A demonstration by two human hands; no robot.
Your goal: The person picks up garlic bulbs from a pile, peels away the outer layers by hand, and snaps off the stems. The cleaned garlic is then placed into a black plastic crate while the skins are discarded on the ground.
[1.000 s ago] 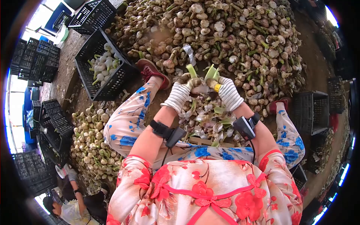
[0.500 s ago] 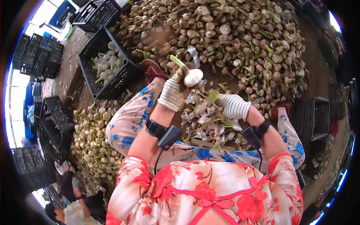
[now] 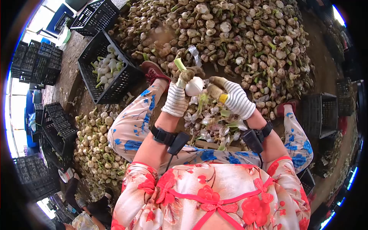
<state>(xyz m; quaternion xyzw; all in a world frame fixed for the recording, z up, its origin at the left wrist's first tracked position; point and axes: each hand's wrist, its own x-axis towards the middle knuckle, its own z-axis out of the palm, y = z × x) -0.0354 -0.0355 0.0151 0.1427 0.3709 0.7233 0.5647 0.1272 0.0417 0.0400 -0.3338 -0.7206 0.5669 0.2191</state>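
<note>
My left hand (image 3: 179, 90), in a striped glove with dirty fingertips, is closed round the stem of a garlic bulb (image 3: 194, 87). The bulb is clean white, and its cut green stem end pokes out above the fingers. Close to the bulb's right side is my gloved right hand (image 3: 232, 96), its fingers curled round a small yellow thing (image 3: 223, 98) whose kind I cannot make out. Beneath both hands lies a heap of peeled garlic skins and leaf scraps (image 3: 209, 120).
A large pile of unpeeled garlic (image 3: 249, 42) spreads ahead. At the left stand a black crate (image 3: 115, 86) holding white bulbs and a smaller garlic pile (image 3: 94, 142). Another black crate (image 3: 327, 115) is at the right. A person (image 3: 86, 218) sits at the lower left.
My right hand has risen from the skin heap to beside the bulb, and the yellow thing now shows in it. My left hand still holds the garlic, which has shifted slightly lower and left.
</note>
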